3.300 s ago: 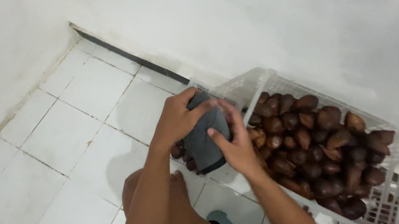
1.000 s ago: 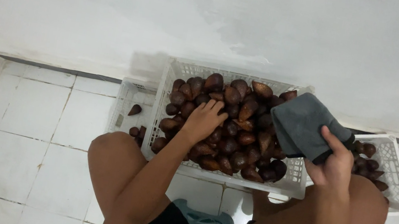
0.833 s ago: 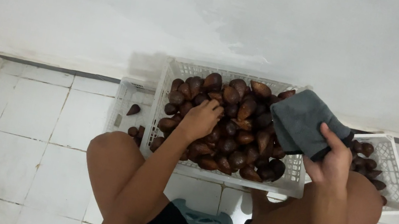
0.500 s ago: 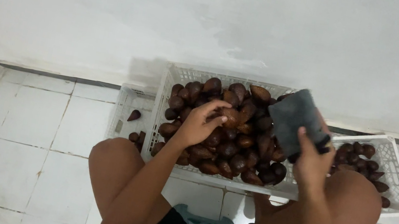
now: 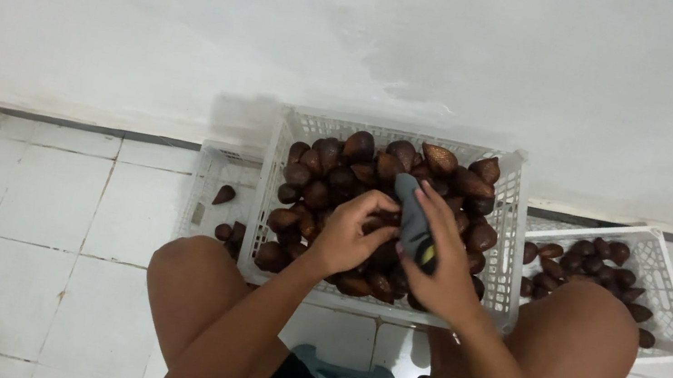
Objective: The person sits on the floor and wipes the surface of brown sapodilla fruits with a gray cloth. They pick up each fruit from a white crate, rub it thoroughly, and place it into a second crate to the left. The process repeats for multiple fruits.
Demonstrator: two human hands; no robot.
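Head view, looking down from where I watch: the biggest thing is the white wall along the top, then the white tiled floor that carries everything, with my two bare knees at its near edge. Against the wall's foot I count three white plastic crates. The middle crate, the fullest, sits between the knees, presumably so both hands can work over it without stretching; it is heaped with brown, scaly snake fruit, too many to count. The right crate is tilted and angled off toward the right knee, and holds a shallow layer, roughly a dozen or so showing. The left crate is mostly hidden behind the middle one and shows only a few fruit, about four. One grey-blue low stool or mat peeks out between the thighs; I cannot tell which. Over the middle crate's heap, the right hand is closed around one dark grey cloth, which stands up from the fist, seemingly to wipe with. The left hand is curled right beside it, fingers bent onto a fruit or the cloth's edge; I cannot tell whether it grips anything.
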